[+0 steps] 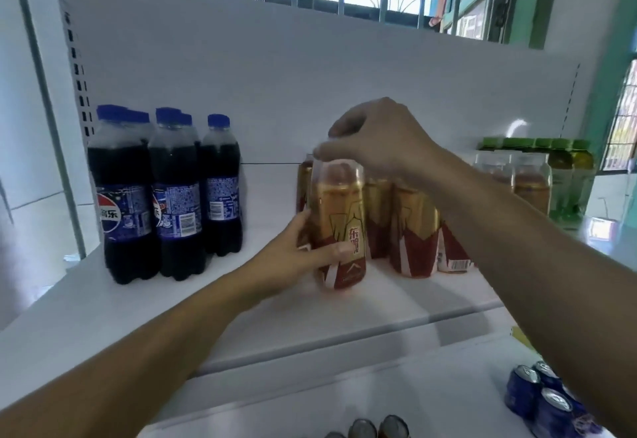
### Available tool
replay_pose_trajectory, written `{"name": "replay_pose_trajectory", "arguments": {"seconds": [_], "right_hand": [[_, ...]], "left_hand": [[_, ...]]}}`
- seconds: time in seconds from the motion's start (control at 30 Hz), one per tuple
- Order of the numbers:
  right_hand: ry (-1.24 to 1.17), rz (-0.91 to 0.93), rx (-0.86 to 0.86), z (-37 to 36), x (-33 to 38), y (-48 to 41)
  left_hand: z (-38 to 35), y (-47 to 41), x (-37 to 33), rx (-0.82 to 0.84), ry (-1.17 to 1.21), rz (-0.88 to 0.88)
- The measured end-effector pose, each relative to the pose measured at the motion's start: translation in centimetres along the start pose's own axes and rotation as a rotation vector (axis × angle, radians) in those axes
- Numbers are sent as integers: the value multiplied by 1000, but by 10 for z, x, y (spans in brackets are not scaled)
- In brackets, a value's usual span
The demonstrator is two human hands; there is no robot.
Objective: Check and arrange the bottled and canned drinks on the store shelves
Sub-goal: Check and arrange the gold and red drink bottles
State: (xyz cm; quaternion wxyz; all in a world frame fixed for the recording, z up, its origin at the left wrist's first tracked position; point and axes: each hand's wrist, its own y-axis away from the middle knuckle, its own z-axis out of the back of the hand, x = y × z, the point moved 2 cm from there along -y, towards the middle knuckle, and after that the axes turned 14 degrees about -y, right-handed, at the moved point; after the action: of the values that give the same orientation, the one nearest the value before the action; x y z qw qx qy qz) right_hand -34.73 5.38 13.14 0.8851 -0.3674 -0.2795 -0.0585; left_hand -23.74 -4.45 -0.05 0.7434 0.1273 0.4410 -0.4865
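The left grip (305, 251) is clasping one gold-and-red bottle (339, 206) at the shelf (172, 306) front; the right grip (375, 138) is pinching its top. Five cola bottles (165, 196) are standing well left.

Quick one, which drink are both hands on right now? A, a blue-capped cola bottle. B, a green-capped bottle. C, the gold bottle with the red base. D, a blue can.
C: the left hand grips the gold bottle low on its body, and the right hand holds its top.
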Motion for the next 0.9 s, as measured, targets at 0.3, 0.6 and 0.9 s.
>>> {"name": "replay_pose_trajectory", "arguments": {"seconds": [0.3,0.6,0.9], "right_hand": [[-549,207,-91,-46,3,-38],[-1294,-259,317,-117,-47,-48],[-1132,-301,-19,-129,-71,-35]], "left_hand": [[33,14,6,-428,327,28],[54,-17,12,-235,561,104],[34,-20,39,-264,479,155]]}}
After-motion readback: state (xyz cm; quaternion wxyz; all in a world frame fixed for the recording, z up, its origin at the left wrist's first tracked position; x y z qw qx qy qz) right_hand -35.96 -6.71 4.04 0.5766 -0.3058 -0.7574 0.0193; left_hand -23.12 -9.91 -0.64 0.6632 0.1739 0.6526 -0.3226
